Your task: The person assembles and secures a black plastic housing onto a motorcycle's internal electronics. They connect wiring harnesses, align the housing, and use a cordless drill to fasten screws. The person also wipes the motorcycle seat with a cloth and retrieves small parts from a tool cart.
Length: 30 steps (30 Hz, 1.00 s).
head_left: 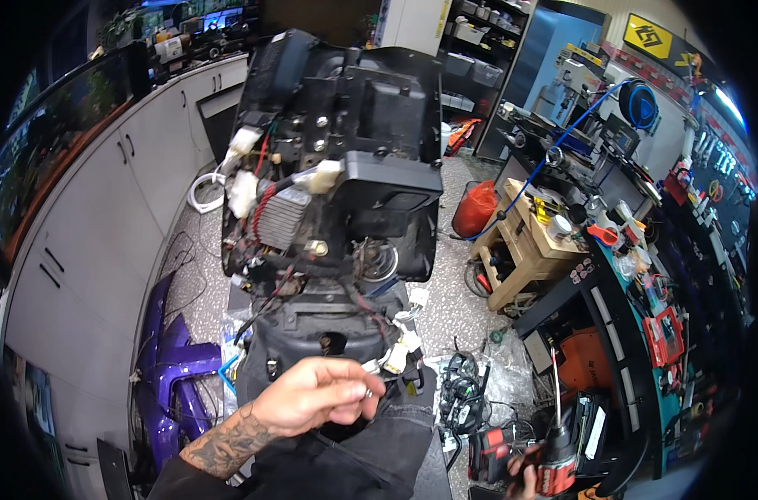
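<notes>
My left hand [319,397] is raised over the near end of a stripped-down black vehicle body [329,312]. Its thumb and fingers pinch a small shiny metal piece [368,391], too small to name surely. White wire connectors [397,358] hang just beyond those fingertips. At the lower right, my right hand [525,477] grips a red and black cordless drill [556,468], partly cut off by the picture's edge. A long thin bit [556,387] points up from its chuck. Farther up the body are a finned metal unit [281,221] and loose wiring.
Purple body panels [171,375] lie on the floor at left, beside pale cabinets [87,225]. A tangle of black cables [464,392] lies right of the vehicle. Wooden stand [525,250], red bag [476,210] and a cluttered workbench [645,333] line the right side.
</notes>
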Available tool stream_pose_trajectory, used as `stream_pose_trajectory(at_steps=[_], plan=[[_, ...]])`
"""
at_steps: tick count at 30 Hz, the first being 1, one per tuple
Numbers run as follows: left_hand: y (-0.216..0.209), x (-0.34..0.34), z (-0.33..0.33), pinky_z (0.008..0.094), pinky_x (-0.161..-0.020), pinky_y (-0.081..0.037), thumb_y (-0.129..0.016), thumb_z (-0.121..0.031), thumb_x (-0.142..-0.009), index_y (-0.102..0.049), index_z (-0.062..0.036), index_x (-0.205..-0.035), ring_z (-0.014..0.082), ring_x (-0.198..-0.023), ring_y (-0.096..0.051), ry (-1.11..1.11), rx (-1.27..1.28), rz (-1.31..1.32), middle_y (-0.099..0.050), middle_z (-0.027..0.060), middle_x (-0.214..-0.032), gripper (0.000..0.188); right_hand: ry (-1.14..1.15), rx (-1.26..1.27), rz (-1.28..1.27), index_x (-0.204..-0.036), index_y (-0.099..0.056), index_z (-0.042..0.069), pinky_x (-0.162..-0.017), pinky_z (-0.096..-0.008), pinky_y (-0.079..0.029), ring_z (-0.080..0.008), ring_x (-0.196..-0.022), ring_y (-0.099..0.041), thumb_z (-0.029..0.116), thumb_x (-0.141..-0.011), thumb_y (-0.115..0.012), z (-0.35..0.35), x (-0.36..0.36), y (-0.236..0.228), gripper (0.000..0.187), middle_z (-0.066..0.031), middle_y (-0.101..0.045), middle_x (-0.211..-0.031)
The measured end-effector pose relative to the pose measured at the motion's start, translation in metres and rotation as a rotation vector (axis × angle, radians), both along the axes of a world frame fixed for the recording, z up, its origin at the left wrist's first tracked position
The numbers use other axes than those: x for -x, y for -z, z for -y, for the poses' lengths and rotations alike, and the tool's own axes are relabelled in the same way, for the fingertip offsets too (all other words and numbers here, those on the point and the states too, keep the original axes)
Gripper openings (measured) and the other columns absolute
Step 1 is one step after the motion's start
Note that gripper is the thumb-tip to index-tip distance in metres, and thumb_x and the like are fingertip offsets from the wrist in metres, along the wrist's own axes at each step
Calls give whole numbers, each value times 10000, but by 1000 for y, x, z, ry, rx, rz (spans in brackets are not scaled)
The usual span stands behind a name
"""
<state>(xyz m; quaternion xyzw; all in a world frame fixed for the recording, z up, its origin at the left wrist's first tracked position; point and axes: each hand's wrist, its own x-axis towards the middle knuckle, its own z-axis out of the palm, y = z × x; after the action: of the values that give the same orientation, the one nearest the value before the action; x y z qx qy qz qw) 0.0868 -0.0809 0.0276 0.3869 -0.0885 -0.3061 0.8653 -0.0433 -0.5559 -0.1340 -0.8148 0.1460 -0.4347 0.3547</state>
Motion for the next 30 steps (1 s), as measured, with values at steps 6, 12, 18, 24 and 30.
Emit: stream_pose_trajectory(at_steps=[6, 12, 18, 24, 30], plan=[[-17, 4, -14, 221, -672, -447, -698, -107, -1086, -711, 51, -1319, 71, -744, -547, -306, 154, 172, -782, 163, -1108, 282, -713, -168, -249, -1287, -686, 108, -1013, -509, -491, -318, -1086, -659, 433, -807, -897, -10, -28, -12, 617, -78, -697, -1144], [-28, 12, -25, 226, -684, -460, -705, -162, -1096, -740, 47, -1263, 89, -794, -606, -458, 338, 199, -786, 176, -1129, 269, -810, 20, -459, -1227, -728, 125, -1037, -519, -479, -351, -1140, -661, 563, -703, -947, -58, -48, -36, 718, -85, -708, -1181], [-23, 16, -27, 249, -761, -556, -689, -215, -1111, -735, 32, -1282, 114, -886, -704, -384, 336, 135, -795, 173, -1143, 304, -772, 12, -393, -1125, -748, 123, -1056, -475, -470, -308, -1104, -690, 441, -647, -971, -114, -28, -105, 616, -64, -740, -1110], [-17, 15, -25, 260, -749, -566, -693, -212, -1107, -741, 30, -1258, 133, -887, -716, -378, 303, 108, -794, 186, -1138, 289, -798, -97, -504, -1277, -684, 127, -1101, -463, -461, -303, -1121, -699, 377, -655, -972, -111, -19, -79, 730, -42, -749, -1133], [-10, 16, -30, 274, -710, -582, -714, -154, -1087, -758, 48, -1187, 159, -835, -727, -455, 64, 134, -805, 205, -1072, 230, -689, 159, -601, -1268, -691, 107, -1106, -455, -463, -279, -1137, -700, 345, -679, -952, -116, -8, -52, 687, -76, -747, -1152]])
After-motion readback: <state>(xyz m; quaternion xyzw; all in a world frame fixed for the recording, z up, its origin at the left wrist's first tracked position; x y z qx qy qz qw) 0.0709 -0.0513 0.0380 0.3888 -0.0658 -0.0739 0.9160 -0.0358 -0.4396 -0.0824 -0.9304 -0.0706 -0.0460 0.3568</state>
